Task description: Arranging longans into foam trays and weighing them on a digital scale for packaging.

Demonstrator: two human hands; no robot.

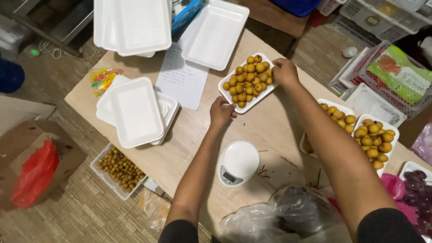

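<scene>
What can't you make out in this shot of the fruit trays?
- Head view: scale display, too small to read.
- Paper sheet: writing too small, top hidden under a white tray.
- Right fruit trays: partly hidden by the right arm.
- Grapes: cut off by the right edge.

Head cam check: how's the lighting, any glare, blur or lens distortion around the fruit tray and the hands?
Head view: even, warm indoor light, soft shadows; the white foam tray of small yellow round fruit is sharp, as are the left hand and right hand at its edges; mild glare on the crumpled clear plastic bag; wide-angle bending toward the corners; forearms slightly soft at the bottom.
</scene>
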